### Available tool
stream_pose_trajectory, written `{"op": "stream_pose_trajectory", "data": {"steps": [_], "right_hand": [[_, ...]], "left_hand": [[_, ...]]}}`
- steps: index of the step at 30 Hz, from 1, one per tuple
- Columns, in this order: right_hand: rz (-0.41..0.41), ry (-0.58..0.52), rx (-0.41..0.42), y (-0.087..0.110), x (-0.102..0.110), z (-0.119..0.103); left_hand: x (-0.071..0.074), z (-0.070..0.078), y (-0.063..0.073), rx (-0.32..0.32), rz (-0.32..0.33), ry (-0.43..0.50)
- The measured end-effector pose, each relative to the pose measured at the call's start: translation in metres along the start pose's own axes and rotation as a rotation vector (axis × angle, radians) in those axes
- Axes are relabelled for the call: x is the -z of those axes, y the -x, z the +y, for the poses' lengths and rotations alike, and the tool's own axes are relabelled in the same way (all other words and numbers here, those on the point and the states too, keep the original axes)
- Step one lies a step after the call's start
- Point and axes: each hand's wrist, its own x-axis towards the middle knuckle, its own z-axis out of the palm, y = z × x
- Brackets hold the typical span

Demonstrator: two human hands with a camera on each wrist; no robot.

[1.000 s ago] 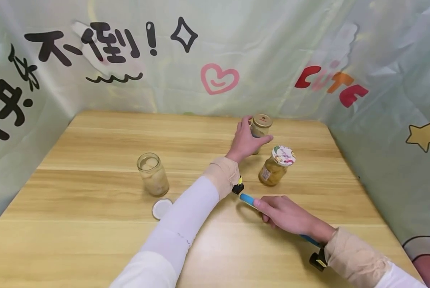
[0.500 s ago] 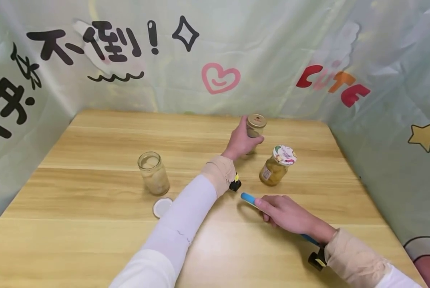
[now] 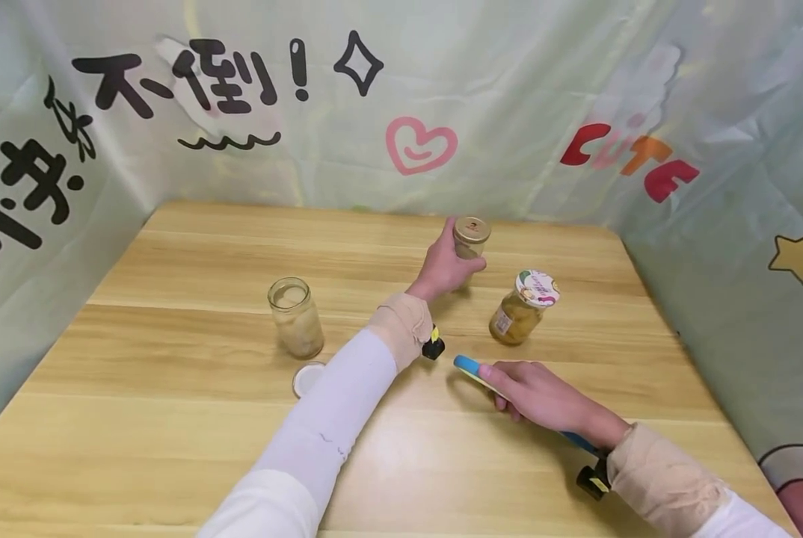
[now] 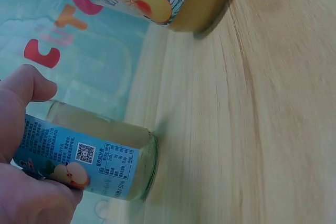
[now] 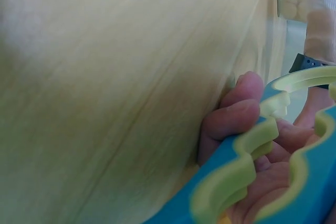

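Note:
My left hand (image 3: 445,265) grips a glass jar with a gold lid (image 3: 472,230) near the back of the table. In the left wrist view, that jar (image 4: 86,153) has a blue label with fruit printed on it, and its base is close to the wood. My right hand (image 3: 543,396) holds a blue jar opener (image 3: 467,365) low over the table's right half. Its yellow-green wavy inner edge (image 5: 247,174) shows in the right wrist view, with fingers curled round one side.
A closed jar of yellow fruit (image 3: 516,317) with a patterned white lid stands right of my left wrist. At left stands a lidless jar (image 3: 297,321) of pale fruit, its loose lid (image 3: 307,379) lying partly behind my left sleeve. Printed cloth (image 3: 334,172) walls the table.
My left hand has closed round the gold-lidded jar, and both have moved left along the back. The right hand keeps its hold on the jar opener. The head view has shifted slightly.

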Motion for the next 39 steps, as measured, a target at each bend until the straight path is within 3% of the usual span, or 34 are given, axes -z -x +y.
{"op": "stream_pose_trajectory", "data": {"steps": [11, 19, 32, 39], "right_hand": [[-0.031, -0.059, -0.01, -0.002, 0.0, 0.0], [-0.027, -0.051, -0.006, -0.002, -0.001, -0.001], [-0.028, -0.052, -0.002, -0.003, -0.003, 0.0], [-0.031, -0.06, -0.027, -0.002, -0.003, -0.002]], "left_hand": [[0.02, 0.004, 0.015, 0.016, -0.045, 0.001], [0.029, 0.009, 0.032, 0.072, -0.066, 0.028], [0.032, 0.001, 0.052, 0.044, -0.014, 0.035], [0.035, 0.001, 0.068, 0.109, -0.012, 0.092]]}}
